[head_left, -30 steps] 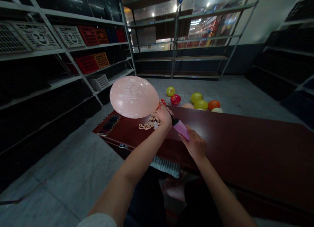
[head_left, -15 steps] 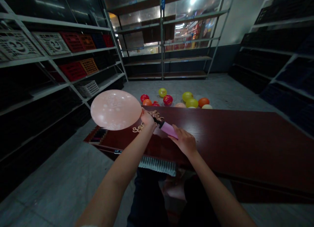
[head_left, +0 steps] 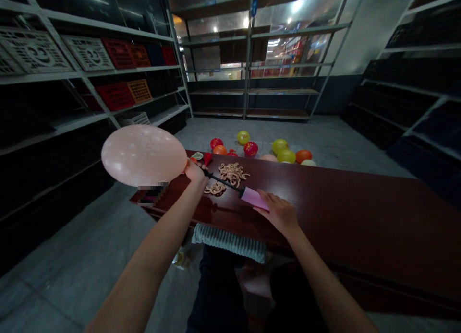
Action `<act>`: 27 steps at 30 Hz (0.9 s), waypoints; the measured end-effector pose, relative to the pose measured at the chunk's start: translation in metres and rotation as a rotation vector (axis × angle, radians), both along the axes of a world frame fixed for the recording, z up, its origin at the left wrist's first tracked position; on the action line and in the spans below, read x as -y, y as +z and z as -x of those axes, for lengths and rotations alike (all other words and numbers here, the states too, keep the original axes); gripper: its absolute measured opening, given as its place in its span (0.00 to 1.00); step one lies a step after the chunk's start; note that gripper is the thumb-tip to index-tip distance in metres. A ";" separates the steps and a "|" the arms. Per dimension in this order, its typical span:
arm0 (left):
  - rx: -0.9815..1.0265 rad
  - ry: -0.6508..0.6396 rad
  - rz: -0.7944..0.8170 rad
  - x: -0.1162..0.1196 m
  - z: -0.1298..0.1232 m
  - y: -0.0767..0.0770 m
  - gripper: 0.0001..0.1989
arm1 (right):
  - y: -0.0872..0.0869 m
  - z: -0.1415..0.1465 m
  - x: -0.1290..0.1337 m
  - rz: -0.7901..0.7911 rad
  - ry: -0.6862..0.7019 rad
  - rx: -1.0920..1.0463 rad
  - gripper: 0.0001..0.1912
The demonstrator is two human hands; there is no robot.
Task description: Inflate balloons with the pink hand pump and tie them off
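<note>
A large pale pink balloon point(head_left: 144, 155), swollen with air, extends left from my left hand point(head_left: 195, 172). That hand is closed around the balloon's neck and the nozzle end of a balloon pump point(head_left: 254, 198). My right hand point(head_left: 279, 212) is wrapped round the pump's pink barrel, and a long black rod shows between the two hands. Beneath the rod, tan curly strands point(head_left: 230, 174) lie in loose piles on the dark red table point(head_left: 345, 203). Uninflated balloons, one of them red point(head_left: 208, 159), lie just beyond my left hand.
Several inflated balloons point(head_left: 286, 156) in yellow, red and orange rest on the floor past the table. Shelves with crates point(head_left: 88, 53) line the left side; a bare metal rack point(head_left: 248, 90) stands behind. A ribbed grey-blue cloth point(head_left: 230, 243) hangs at the near table edge.
My hands have moved apart, drawing the pump out so its black rod shows. The balloon has shifted left and looks somewhat bigger. The view has turned slightly.
</note>
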State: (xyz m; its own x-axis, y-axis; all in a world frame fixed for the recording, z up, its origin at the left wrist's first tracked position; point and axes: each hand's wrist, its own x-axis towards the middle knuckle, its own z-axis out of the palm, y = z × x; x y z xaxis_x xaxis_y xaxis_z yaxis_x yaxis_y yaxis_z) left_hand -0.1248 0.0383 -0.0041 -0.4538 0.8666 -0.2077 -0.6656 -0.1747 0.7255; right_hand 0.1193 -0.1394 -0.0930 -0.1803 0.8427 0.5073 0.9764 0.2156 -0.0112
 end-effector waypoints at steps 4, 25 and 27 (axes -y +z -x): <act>0.007 0.052 0.000 0.008 -0.005 0.002 0.23 | -0.002 -0.001 -0.001 -0.035 -0.029 0.002 0.25; -0.111 -0.151 -0.167 0.055 -0.141 -0.002 0.25 | 0.008 -0.002 0.004 -0.075 -0.178 -0.109 0.31; -0.088 -0.157 -0.159 0.058 -0.139 -0.005 0.25 | 0.015 0.001 0.005 -0.036 -0.169 -0.052 0.32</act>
